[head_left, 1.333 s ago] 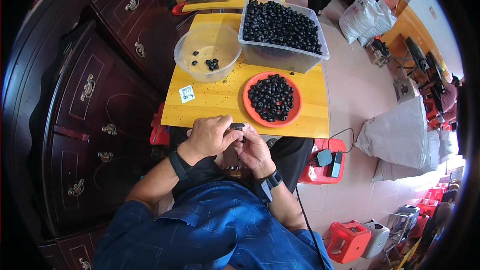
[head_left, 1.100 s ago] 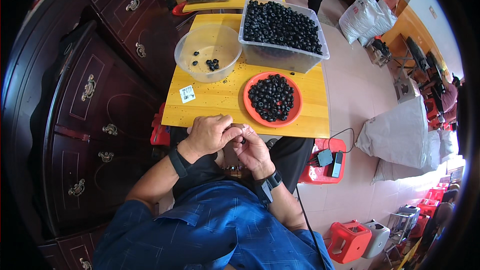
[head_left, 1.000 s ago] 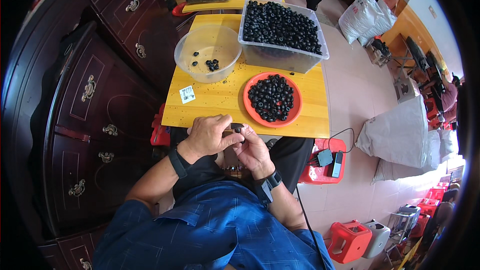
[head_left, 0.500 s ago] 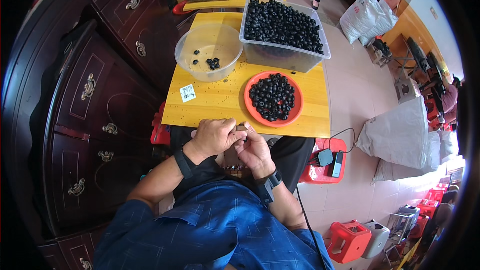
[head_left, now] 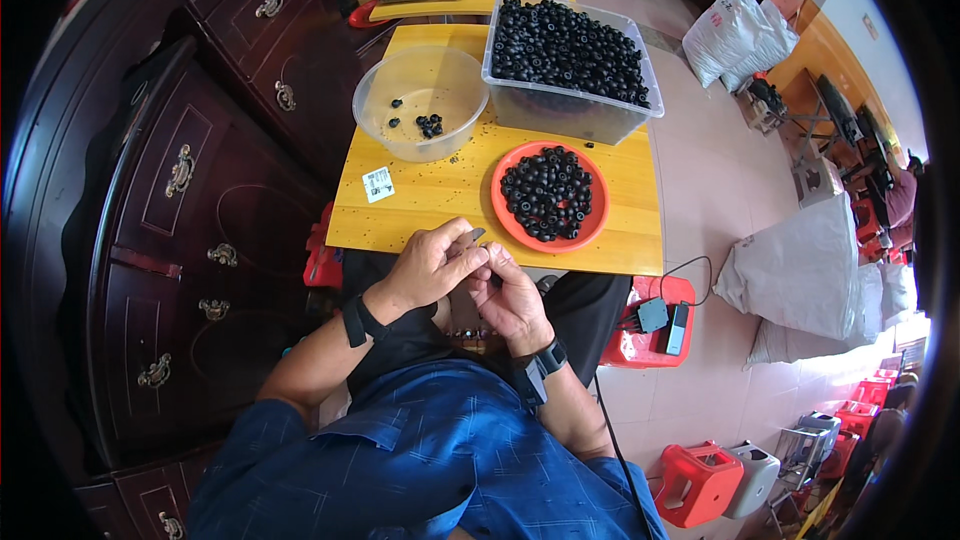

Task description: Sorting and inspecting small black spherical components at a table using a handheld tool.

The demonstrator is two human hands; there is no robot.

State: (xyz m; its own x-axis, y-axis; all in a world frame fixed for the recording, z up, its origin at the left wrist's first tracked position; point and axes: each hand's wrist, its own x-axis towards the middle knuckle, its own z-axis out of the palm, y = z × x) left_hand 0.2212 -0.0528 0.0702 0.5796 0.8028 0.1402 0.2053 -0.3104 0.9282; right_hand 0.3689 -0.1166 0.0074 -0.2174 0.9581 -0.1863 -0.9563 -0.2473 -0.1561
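My left hand (head_left: pixel 432 268) is closed, and a small grey blade (head_left: pixel 478 234) sticks out past its fingers. Its thumb meets the fingertips of my right hand (head_left: pixel 508 298), which are pinched together; what they hold is too small and covered to make out. Both hands are just off the near edge of a yellow table (head_left: pixel 400 225), above my lap. Beyond my right hand, a red-orange plate (head_left: pixel 601 210) holds many small black ring-like parts (head_left: pixel 545 190). A clear round tub (head_left: pixel 366 118) at the back left has several similar parts on its bottom.
Behind the plate, a clear rectangular bin (head_left: pixel 570 112) is heaped with black parts. A white label (head_left: pixel 378 184) lies at the table's left. Dark drawers (head_left: pixel 150 180) line the left side. Red stools (head_left: pixel 695 485), one bearing a small device (head_left: pixel 653 315), and white sacks (head_left: pixel 790 260) stand right.
My left hand has shifted and turned slightly, so the blade now points up and to the right, clear of the right fingertips. A person's legs at the back have moved.
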